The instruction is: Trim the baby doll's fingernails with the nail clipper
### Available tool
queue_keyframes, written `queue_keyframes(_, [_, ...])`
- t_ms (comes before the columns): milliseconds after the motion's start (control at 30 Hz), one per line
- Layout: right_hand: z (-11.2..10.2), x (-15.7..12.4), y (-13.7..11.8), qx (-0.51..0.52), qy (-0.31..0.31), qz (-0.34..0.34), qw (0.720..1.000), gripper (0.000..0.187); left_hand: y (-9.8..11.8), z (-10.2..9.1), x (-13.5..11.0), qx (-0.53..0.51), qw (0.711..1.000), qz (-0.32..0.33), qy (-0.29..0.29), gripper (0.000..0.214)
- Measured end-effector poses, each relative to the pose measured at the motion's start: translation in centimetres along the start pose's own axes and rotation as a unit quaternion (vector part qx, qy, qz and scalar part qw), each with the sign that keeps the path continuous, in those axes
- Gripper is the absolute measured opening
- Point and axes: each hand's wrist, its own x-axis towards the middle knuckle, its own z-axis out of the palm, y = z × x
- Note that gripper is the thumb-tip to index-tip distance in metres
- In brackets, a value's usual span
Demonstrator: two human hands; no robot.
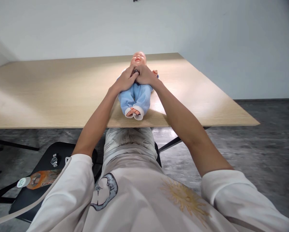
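One baby doll (136,96) in a blue fleece suit lies on its back on the wooden tabletop (50,96), feet toward the near edge. Directly on the doll's chest, the left hand (123,80) and right hand (144,75) meet, fingers bunched together around a small dark spot (136,72); whether they pinch it cannot be told. Below the tabletop, to the left, one wristwatch (54,160) lies on one black chair (59,149).

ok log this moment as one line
left hand: on baby doll | right hand: on baby doll, meeting left | baby doll: on its back on wooden table
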Motion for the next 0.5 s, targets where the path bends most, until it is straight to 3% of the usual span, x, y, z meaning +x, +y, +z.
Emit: queue_keyframes(500, [0.1,0.0,0.0,0.009,0.003,0.023,1.0,0.015,1.1,-0.3,-0.2,0.067,0.997,0.005,-0.024,0.029])
